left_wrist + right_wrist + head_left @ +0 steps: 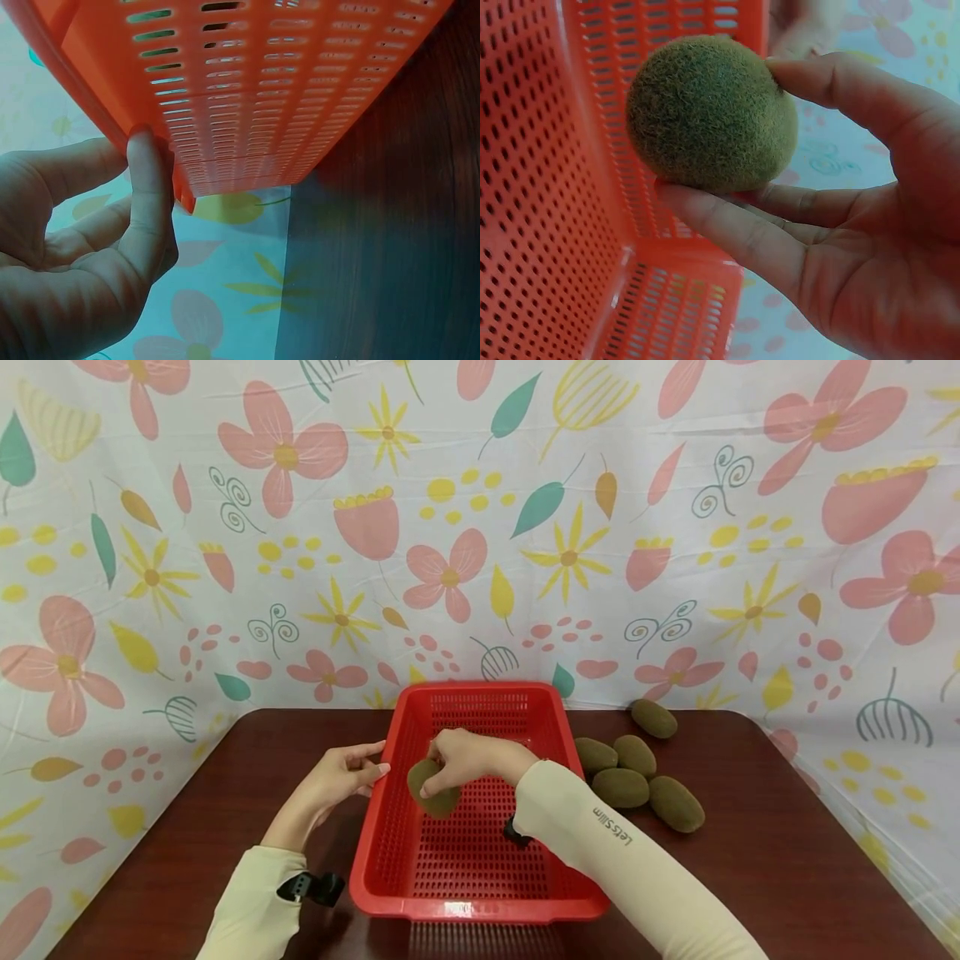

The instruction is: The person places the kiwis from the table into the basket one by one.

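Presently: kiwifruit, over red basket, left side; right hand pinches it, thumb against fingers; left hand pinches left rim; likely light, firm, bruisable, best held round middle

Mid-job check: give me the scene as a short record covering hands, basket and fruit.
Left hand: pinches the left rim of the red perforated basket
Right hand: grips one kiwifruit over the basket
Other kiwifruit: five, right of the basket; four clustered, one farther back
Surface: dark wood-grain table
Backdrop: floral-patterned sheet
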`<state>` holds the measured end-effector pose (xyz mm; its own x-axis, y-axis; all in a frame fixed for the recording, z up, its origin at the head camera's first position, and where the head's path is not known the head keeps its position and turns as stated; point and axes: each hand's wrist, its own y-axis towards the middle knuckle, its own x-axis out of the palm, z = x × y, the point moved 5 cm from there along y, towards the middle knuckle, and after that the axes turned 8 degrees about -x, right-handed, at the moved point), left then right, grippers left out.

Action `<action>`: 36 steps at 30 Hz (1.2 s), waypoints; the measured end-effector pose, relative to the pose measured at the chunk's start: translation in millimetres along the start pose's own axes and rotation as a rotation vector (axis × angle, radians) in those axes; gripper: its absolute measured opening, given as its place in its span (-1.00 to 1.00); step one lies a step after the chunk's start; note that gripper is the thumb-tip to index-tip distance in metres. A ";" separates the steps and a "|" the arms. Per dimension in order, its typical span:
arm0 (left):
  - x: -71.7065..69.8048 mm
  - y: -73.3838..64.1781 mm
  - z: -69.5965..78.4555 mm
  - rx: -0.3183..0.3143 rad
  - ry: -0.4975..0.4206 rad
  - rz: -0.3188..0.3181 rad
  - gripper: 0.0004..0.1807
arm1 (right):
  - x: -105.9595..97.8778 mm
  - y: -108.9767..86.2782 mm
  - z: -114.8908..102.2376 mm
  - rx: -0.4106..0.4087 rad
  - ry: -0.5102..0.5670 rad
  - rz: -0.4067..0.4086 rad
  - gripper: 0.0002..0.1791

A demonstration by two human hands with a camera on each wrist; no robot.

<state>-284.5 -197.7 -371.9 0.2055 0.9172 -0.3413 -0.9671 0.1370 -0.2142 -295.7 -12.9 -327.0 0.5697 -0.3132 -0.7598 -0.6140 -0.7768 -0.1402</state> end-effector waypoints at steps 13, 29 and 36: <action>0.2 0.0 -0.4 -0.007 0.000 0.008 -0.40 | 35.8 10.2 -0.3 -0.011 -0.042 -0.146 -0.63; 0.0 0.6 -0.4 -0.009 -0.003 0.015 -0.41 | 54.2 10.6 3.7 0.102 -0.137 -0.198 -0.72; -0.4 0.6 -1.7 -0.017 -0.007 0.017 -0.41 | 54.1 11.7 3.9 0.106 -0.159 -0.202 -0.74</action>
<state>-284.9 -198.6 -373.5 0.1885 0.9219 -0.3386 -0.9676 0.1154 -0.2243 -274.2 -36.9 -372.2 0.5986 -0.0611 -0.7987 -0.5552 -0.7504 -0.3588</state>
